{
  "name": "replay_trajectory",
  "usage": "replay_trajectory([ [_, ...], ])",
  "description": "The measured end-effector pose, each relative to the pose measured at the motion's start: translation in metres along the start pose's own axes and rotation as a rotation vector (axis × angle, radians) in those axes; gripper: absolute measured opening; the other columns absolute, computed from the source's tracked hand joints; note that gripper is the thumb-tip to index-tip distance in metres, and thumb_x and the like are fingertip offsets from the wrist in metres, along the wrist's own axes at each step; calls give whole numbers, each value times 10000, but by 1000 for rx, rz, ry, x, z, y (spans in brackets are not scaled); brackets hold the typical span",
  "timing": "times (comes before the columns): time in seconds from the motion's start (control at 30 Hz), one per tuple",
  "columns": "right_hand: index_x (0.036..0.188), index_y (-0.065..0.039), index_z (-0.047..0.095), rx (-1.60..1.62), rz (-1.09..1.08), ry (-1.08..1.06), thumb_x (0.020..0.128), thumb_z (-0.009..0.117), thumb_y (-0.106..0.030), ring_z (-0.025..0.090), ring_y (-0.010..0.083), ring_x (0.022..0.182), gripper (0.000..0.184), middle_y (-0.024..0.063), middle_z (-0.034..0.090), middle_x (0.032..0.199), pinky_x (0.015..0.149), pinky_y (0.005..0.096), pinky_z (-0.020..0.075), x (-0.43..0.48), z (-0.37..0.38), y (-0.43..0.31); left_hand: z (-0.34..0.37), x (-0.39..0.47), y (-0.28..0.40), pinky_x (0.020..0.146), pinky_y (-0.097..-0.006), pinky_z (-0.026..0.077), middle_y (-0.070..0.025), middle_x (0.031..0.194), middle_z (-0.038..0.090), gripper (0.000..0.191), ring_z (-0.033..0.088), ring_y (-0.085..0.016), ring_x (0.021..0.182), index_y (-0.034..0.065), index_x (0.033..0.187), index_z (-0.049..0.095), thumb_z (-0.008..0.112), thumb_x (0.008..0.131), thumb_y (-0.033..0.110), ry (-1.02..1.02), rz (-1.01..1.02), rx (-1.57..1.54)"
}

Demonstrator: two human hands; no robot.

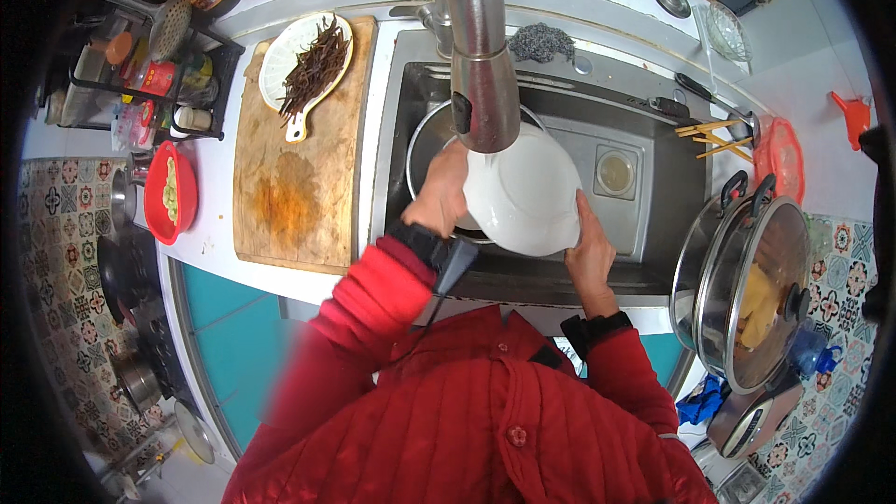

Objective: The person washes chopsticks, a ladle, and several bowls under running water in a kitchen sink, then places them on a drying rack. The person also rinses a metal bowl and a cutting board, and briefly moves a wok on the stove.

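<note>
Over the sink [623,252], a white bowl [528,199] is tilted, with its smooth outer surface facing up towards me. My right hand [591,255] grips its right edge, fingers along the rim. At the opposite edge, my left hand [442,185] holds the bowl, its fingertips hidden from me. A round metal pot or basin [420,147] sits in the sink below, partly covered by the bowl and my left hand. The steel faucet [483,84] hangs just above the bowl's far edge; I cannot tell whether water runs.
On the left, a wooden cutting board [301,182] bears a white dish [276,63] of dark dried strips. Beside it stands a red bowl [185,206] with pale green pieces. A lidded steamer pot [759,294] stands right of the sink. A scouring pad [542,43] lies behind it.
</note>
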State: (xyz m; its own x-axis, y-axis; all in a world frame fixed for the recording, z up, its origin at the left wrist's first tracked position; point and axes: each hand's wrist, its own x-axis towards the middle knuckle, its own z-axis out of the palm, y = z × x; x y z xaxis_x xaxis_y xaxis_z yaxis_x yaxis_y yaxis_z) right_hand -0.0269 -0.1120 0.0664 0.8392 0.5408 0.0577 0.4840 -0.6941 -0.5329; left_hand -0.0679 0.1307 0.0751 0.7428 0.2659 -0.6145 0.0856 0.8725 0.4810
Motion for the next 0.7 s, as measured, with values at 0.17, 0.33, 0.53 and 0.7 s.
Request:
replay_trajectory([
  [0.17,1344,-137,416,148,25,-71,718,552,63,604,336,930,671,145,590,1124,770,407,494,-10,-13,8,-18,10,13,739,-259,452,-42,951,630,264,565,-122,800,69,1125,572,486,930,224,-54,21,525],
  [0.33,1162,-75,475,753,393,-473,878,569,-131,465,126,574,304,52,526,785,498,246,369,-9,-28,7,-47,-4,44,799,-262,398,-10,896,611,323,507,-93,887,64,1015,658,482,941,324,5,80,883],
  [0.53,841,-100,423,1363,966,-892,908,570,-215,279,51,479,197,-16,382,638,414,208,230,-1,-32,-25,-64,59,135,934,-375,406,-200,1121,568,492,538,-299,1047,-11,1267,464,596,850,213,413,796,1301],
  [0.7,833,-89,433,1472,967,-995,906,563,-205,286,64,479,189,-11,377,639,422,219,232,-9,-42,-31,-60,119,205,1001,-360,370,-275,1192,539,508,488,-356,1180,-48,1248,470,569,842,242,237,748,1567],
])
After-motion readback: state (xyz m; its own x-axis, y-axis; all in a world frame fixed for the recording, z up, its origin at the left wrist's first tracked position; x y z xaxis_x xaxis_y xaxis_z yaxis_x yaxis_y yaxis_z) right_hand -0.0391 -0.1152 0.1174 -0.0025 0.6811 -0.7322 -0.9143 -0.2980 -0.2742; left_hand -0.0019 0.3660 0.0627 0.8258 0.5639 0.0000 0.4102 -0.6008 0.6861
